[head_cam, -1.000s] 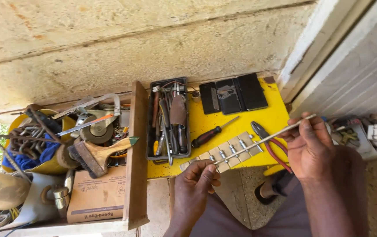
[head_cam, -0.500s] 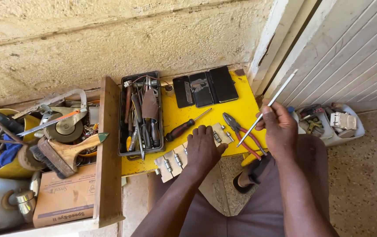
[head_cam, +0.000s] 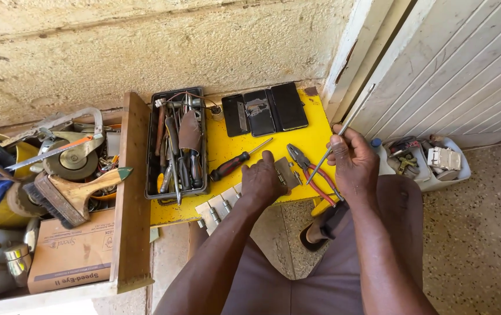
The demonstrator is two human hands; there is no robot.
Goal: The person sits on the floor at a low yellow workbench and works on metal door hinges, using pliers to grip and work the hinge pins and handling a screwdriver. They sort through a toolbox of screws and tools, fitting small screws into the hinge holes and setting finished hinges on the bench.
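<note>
While the left hand point(head_cam: 264, 182) presses flat, fingers together, on a metal hinge strip point(head_cam: 227, 203) to steady it at the yellow tabletop's point(head_cam: 227, 149) front edge, the right hand point(head_cam: 352, 163) pinches a thin rod point(head_cam: 338, 137) above red-handled pliers point(head_cam: 311, 169) lying just right of the strip.

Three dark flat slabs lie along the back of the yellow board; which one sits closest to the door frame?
The rightmost dark slab, plain and glossy, lies closest to the door frame. The middle slab shows a pale smudge, and the left slab carries a light strip.
</note>
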